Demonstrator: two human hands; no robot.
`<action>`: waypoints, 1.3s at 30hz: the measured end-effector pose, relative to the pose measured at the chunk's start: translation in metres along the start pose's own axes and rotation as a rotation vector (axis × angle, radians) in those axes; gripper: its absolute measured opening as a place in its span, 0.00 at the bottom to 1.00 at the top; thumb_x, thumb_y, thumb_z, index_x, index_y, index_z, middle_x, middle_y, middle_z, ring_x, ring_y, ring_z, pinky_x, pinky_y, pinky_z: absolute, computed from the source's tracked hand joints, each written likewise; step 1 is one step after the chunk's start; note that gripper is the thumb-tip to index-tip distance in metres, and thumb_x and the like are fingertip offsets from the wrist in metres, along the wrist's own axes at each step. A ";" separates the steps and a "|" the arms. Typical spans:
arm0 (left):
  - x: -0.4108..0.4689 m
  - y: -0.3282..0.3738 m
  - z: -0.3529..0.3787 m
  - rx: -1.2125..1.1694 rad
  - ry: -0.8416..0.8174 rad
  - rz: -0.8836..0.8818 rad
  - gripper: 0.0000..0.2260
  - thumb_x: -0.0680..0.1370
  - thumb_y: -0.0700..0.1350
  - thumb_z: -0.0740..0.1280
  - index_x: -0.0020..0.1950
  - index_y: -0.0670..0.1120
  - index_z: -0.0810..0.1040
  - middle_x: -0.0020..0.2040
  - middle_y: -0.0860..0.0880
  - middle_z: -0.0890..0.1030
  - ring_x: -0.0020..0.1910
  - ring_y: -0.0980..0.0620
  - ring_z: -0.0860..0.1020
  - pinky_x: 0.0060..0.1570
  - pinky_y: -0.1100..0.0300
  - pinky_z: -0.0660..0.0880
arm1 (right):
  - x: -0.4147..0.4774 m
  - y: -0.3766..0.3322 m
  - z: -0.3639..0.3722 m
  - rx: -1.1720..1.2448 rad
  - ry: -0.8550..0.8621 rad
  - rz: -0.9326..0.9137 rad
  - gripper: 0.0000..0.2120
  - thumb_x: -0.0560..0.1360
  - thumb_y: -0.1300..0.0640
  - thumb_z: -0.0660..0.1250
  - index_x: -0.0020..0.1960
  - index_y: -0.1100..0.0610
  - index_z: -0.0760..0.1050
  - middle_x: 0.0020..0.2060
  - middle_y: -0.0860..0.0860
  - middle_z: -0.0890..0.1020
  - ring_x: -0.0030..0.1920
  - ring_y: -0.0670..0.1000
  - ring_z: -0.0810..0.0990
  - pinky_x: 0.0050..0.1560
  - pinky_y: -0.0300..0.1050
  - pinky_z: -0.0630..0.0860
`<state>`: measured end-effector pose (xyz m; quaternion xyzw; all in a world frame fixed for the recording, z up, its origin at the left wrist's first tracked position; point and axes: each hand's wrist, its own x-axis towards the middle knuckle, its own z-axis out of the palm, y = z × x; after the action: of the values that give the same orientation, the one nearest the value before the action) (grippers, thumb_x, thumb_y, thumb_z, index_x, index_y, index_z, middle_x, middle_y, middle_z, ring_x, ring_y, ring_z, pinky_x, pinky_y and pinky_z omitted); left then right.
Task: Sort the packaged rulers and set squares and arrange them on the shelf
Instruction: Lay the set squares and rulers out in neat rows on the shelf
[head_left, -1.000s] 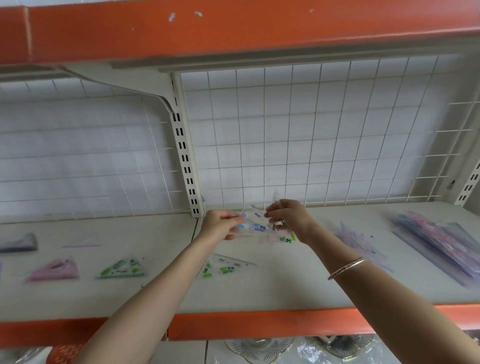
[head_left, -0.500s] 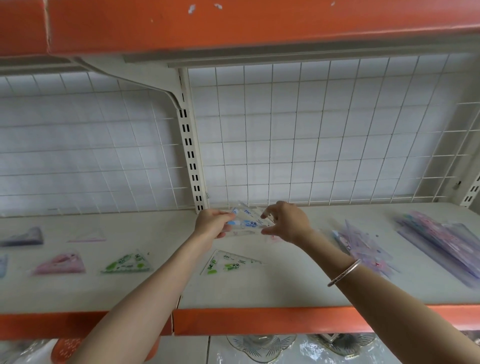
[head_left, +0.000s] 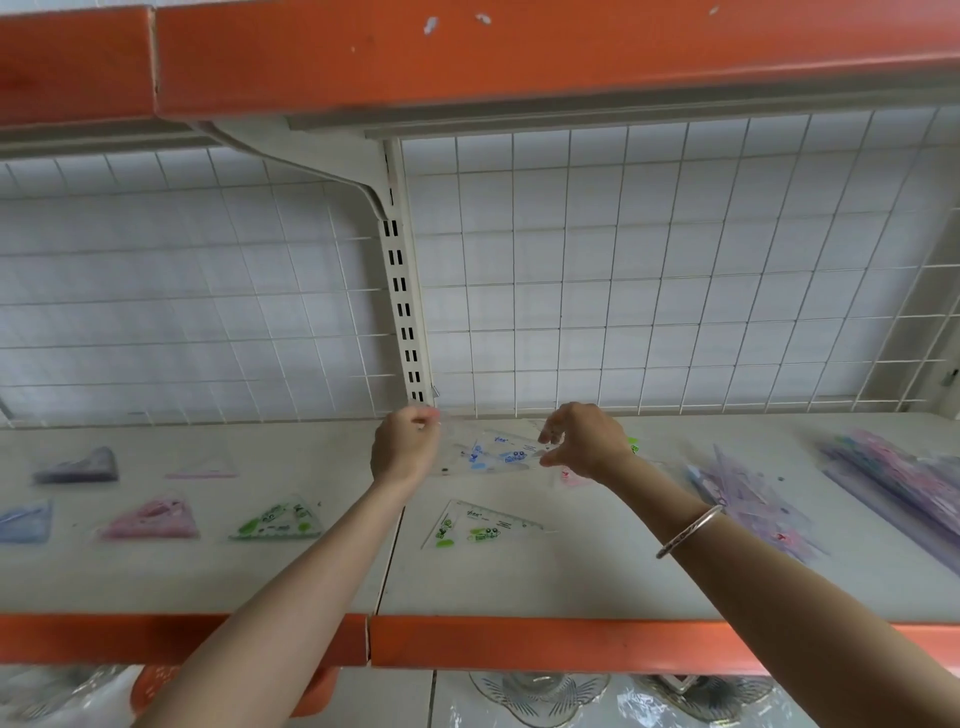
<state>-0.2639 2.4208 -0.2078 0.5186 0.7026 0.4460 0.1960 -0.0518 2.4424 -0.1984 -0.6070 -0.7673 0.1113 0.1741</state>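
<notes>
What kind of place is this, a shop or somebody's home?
Probably a shop, likely its stationery section: an orange-edged metal shelf with a wire grid back and slotted post, packaged set squares laid flat in rows, and a pile of long packs at the right.

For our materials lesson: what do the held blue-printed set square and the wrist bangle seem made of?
Set square: likely clear glossy plastic; the shelf shows through it. Bangle: probably polished silvery metal; it glints.
</notes>
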 end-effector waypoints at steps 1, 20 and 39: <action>0.001 -0.001 -0.003 0.006 0.009 0.008 0.10 0.77 0.41 0.63 0.54 0.47 0.82 0.54 0.50 0.81 0.55 0.49 0.78 0.49 0.62 0.70 | 0.003 -0.001 0.002 0.011 -0.014 0.014 0.12 0.67 0.55 0.76 0.50 0.53 0.81 0.48 0.47 0.83 0.46 0.48 0.80 0.41 0.39 0.70; 0.013 -0.031 -0.023 -0.019 0.012 0.014 0.17 0.73 0.33 0.59 0.48 0.51 0.83 0.52 0.52 0.82 0.54 0.52 0.78 0.53 0.60 0.73 | 0.032 -0.025 0.034 0.093 -0.206 0.128 0.17 0.63 0.55 0.78 0.48 0.61 0.82 0.45 0.54 0.85 0.46 0.53 0.82 0.48 0.48 0.80; -0.015 -0.003 -0.003 -0.197 -0.312 0.214 0.11 0.78 0.52 0.65 0.47 0.48 0.83 0.46 0.56 0.84 0.50 0.59 0.79 0.52 0.65 0.70 | 0.008 -0.055 0.001 1.454 -0.008 0.313 0.12 0.80 0.65 0.56 0.42 0.62 0.74 0.33 0.55 0.71 0.32 0.50 0.68 0.33 0.40 0.65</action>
<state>-0.2622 2.4053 -0.2113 0.6315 0.5576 0.4451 0.3036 -0.1029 2.4368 -0.1772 -0.4405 -0.4053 0.6167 0.5112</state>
